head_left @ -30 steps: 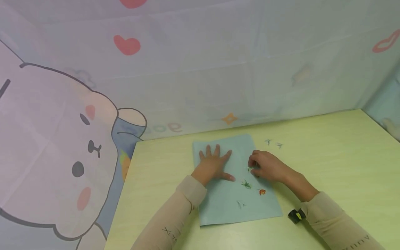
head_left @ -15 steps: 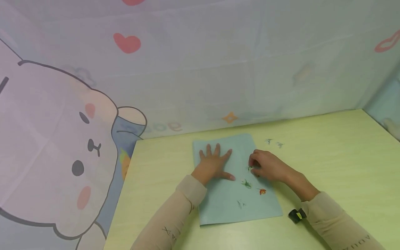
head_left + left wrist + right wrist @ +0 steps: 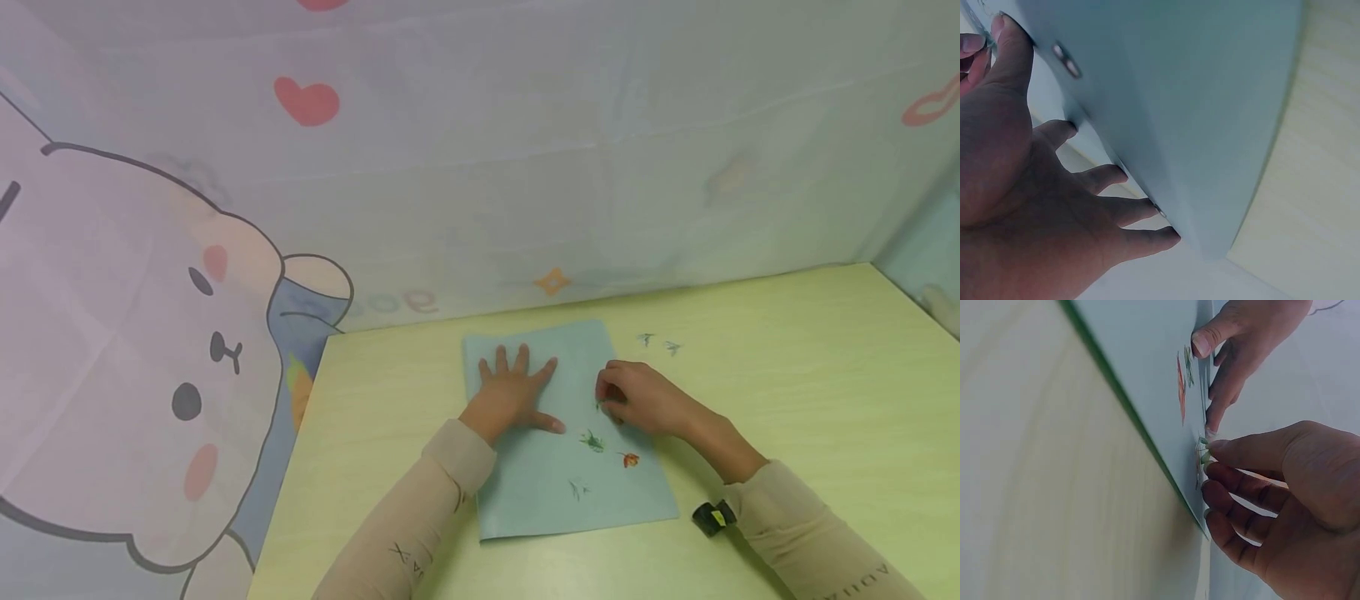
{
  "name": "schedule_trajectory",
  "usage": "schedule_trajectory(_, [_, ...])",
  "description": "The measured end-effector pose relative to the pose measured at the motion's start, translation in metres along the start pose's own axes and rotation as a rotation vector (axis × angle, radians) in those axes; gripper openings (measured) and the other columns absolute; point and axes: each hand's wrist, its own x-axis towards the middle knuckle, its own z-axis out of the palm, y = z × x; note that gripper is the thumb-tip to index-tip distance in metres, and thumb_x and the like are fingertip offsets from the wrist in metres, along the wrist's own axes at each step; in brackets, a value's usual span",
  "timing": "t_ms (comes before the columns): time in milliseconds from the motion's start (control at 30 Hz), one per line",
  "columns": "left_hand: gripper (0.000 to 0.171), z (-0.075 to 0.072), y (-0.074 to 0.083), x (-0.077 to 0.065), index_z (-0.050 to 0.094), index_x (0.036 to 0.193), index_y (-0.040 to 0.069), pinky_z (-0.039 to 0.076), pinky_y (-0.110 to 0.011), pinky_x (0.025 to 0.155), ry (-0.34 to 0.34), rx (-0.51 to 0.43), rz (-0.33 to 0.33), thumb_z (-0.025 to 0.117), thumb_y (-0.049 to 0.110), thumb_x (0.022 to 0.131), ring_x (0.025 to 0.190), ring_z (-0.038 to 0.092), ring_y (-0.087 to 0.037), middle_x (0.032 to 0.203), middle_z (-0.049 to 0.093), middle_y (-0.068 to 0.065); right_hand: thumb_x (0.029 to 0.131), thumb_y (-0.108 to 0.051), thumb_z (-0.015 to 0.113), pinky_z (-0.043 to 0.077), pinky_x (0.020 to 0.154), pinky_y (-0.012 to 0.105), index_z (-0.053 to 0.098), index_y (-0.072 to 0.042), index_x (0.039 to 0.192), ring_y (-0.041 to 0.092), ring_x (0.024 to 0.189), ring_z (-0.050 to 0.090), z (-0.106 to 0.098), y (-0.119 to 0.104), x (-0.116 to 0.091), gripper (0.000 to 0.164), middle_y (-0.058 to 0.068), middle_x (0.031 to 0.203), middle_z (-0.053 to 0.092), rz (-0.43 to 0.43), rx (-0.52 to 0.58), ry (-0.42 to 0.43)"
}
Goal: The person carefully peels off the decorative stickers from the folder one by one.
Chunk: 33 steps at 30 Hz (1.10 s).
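My left hand (image 3: 510,398) rests spread on the upper left of a light blue sheet (image 3: 540,508), fingers apart and palm down. Near the sheet's right edge, my right hand (image 3: 637,398) pinches a small green leaf sticker (image 3: 1205,454) between thumb and fingertips, against the surface. Most of that sticker is hidden by the fingers in the head view. Below the hands, a green plant sticker (image 3: 592,442) and an orange flower sticker (image 3: 630,460) lie on the sheet. Lower down is a faint grey sprig (image 3: 577,490).
Two small sprig pieces (image 3: 645,340) lie on the pale yellow table (image 3: 810,375) beyond the sheet's right edge. A black band (image 3: 712,517) sits by the right sleeve. A printed cloth (image 3: 465,167) hangs behind the table and at its left.
The right fingertips have shifted very slightly over the small green sticker, and less of it shows now. My left hand stays in place on the sheet.
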Motion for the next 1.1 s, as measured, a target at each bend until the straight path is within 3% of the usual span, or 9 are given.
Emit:
schedule_trajectory(467, [0.11,-0.002,0.002,-0.003,0.024,0.17,0.034,0.019,-0.071,0.122,0.007,0.008,-0.002,0.074,0.077,0.082,0.159,0.011,-0.052,0.176,0.014,-0.018,0.097,0.003,0.07,0.046,0.067,0.03,0.07,-0.013,0.093,0.006,0.069,0.05,-0.002,0.001,0.002,0.016,-0.01,0.076,0.057,-0.04,0.056,-0.018])
schedule_trajectory(767, [0.11,-0.002,0.002,-0.002,0.025,0.17,0.033,0.019,-0.071,0.122,0.009,-0.001,0.001,0.074,0.076,0.082,0.159,0.011,-0.052,0.176,0.015,-0.018,0.102,0.0,0.067,0.05,0.065,0.03,0.068,-0.012,0.093,0.007,0.063,0.058,-0.005,0.007,0.002,0.015,-0.004,0.072,0.064,-0.022,0.185,-0.05])
schedule_trajectory(1100, [0.11,-0.003,0.003,0.0,0.023,0.171,0.035,0.018,-0.07,0.123,-0.001,0.008,-0.016,0.074,0.077,0.082,0.16,0.01,-0.05,0.176,0.014,-0.017,0.102,-0.004,0.07,0.056,0.076,0.031,0.075,-0.01,0.099,0.016,0.084,0.068,-0.022,0.007,0.002,0.008,0.002,0.092,0.073,0.027,0.224,0.034])
